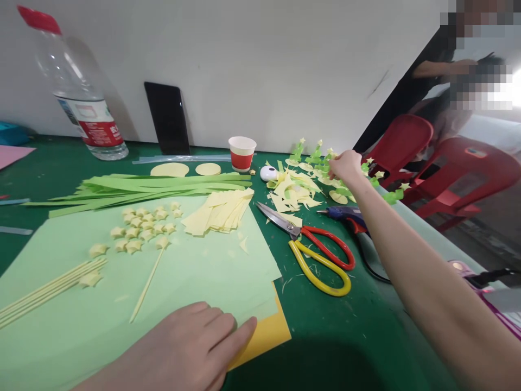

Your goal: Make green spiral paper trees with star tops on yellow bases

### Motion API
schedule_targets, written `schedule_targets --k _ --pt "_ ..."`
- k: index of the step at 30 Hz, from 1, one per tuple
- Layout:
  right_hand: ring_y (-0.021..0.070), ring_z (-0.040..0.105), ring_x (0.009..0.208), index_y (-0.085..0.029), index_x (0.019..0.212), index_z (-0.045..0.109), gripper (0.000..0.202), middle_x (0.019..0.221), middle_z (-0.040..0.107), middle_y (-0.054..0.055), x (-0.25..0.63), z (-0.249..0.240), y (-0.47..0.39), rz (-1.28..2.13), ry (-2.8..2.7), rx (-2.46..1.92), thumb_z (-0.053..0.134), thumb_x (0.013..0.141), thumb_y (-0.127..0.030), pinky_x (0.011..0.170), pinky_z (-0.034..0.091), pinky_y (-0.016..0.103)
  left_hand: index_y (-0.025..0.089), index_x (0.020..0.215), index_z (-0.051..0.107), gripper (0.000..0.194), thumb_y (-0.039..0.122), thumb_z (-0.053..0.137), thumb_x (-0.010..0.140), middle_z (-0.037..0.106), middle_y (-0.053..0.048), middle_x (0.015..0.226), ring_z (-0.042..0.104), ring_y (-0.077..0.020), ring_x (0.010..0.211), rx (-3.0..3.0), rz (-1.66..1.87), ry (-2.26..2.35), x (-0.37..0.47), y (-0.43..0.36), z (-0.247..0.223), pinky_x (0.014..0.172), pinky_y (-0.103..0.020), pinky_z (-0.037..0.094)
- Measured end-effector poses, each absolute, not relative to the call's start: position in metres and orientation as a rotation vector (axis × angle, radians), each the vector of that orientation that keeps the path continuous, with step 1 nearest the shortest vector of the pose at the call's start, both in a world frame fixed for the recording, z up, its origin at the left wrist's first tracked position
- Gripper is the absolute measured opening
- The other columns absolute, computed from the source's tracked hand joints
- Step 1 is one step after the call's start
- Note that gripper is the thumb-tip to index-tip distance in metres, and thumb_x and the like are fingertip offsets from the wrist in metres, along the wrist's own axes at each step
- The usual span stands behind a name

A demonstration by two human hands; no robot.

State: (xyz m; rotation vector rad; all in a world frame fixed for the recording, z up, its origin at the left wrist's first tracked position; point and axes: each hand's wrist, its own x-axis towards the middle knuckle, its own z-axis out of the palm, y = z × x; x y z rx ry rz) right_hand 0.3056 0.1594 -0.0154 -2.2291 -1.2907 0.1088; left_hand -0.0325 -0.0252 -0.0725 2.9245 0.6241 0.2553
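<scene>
My right hand point(345, 167) reaches to the far right of the table, fingers pinched at a paper star ornament whose top they hide; its green folded stem and round pale base point(338, 197) show below. Similar star ornaments point(315, 152) stand in rows around it. My left hand point(195, 342) lies at the front on a light green sheet point(195, 277), index finger stretched over the yellow sheet point(264, 336) beneath, holding nothing. On the green sheet are several folded paper stars point(142, 222), one star with a paper stick point(146, 282), thin paper sticks point(52, 290) and cut yellow pieces point(222, 212).
Scissors point(309, 244) and a blue glue gun point(342, 213) lie right of the sheets. Green paper strips point(163, 187), paper scraps point(295, 187) and a paper cup point(242, 153) are farther back. A bottle point(87, 103) and phone point(167, 119) stand by the wall. People and red chairs point(468, 168) are at right.
</scene>
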Motion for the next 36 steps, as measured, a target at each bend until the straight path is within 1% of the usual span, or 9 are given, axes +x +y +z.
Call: schedule_targets --k 7,10,14,24,29,31,34,36 --pt "0.0179 0.057 0.092 -0.009 0.109 0.053 0.033 0.108 0.055 0.012 0.311 -0.02 0.168 0.236 -1.264 -2.328 0.053 0.085 -0.032 0.078 0.049 0.036 0.022 0.121 0.039 0.054 -0.001 0.042 0.072 0.064 0.001 0.077 0.055 -0.0169 0.06 2.911 0.186 0.632 -0.032 -0.025 -0.069 0.056 -0.026 0.039" --pt "0.0179 0.056 0.093 -0.011 0.11 0.053 0.032 0.11 0.055 0.011 0.314 -0.019 0.17 0.278 -1.26 -2.381 0.052 0.086 -0.032 0.079 0.049 0.036 0.022 0.121 0.039 0.055 -0.002 0.043 0.072 0.064 0.0 0.078 0.055 -0.0172 0.061 2.91 0.163 0.627 -0.032 -0.025 -0.069 0.058 -0.026 0.04" --pt "0.0181 0.056 0.093 -0.009 0.109 0.053 0.033 0.109 0.055 0.012 0.315 -0.015 0.172 0.31 -1.265 -2.446 0.052 0.085 -0.032 0.079 0.048 0.036 0.021 0.122 0.038 0.057 -0.003 0.041 0.07 0.064 -0.001 0.079 0.055 -0.0179 0.061 2.908 0.192 0.624 -0.032 -0.025 -0.071 0.055 -0.027 0.038" --pt "0.0176 0.057 0.092 -0.012 0.109 0.054 0.031 0.109 0.056 0.01 0.305 -0.005 0.168 0.35 -1.342 -2.581 0.051 0.086 -0.032 0.078 0.049 0.036 0.022 0.122 0.036 0.062 -0.004 0.044 0.066 0.064 0.002 0.078 0.055 -0.0173 0.061 2.939 0.065 0.644 -0.031 -0.026 -0.068 0.056 -0.027 0.039" --pt "0.0166 0.057 0.09 -0.013 0.109 0.054 0.029 0.107 0.056 0.009 0.303 0.008 0.162 0.302 -1.431 -2.622 0.05 0.087 -0.032 0.076 0.05 0.035 0.023 0.124 0.036 0.062 -0.004 0.043 0.068 0.064 0.001 0.079 0.055 -0.0174 0.062 2.922 0.083 0.653 -0.032 -0.026 -0.072 0.057 -0.027 0.038" --pt "0.0169 0.057 0.09 -0.012 0.108 0.054 0.03 0.107 0.056 0.009 0.302 0.016 0.161 0.266 -1.482 -2.636 0.051 0.086 -0.032 0.077 0.049 0.035 0.023 0.124 0.036 0.061 -0.003 0.043 0.069 0.064 0.001 0.079 0.054 -0.0174 0.061 2.906 0.1 0.648 -0.032 -0.026 -0.074 0.056 -0.026 0.037" --pt "0.0174 0.057 0.091 -0.009 0.108 0.054 0.032 0.106 0.056 0.01 0.304 0.03 0.161 0.166 -1.56 -2.656 0.052 0.085 -0.032 0.077 0.049 0.035 0.023 0.124 0.036 0.06 -0.002 0.042 0.07 0.063 0.001 0.079 0.054 -0.0175 0.061 2.907 0.122 0.643 -0.033 -0.026 -0.075 0.056 -0.027 0.037" --pt "0.018 0.057 0.093 -0.011 0.11 0.053 0.033 0.109 0.055 0.01 0.308 0.039 0.162 0.055 -1.617 -2.662 0.052 0.085 -0.032 0.078 0.049 0.036 0.022 0.124 0.036 0.06 -0.002 0.041 0.07 0.063 0.0 0.078 0.053 -0.0176 0.06 2.921 0.134 0.641 -0.033 -0.026 -0.076 0.055 -0.027 0.036"
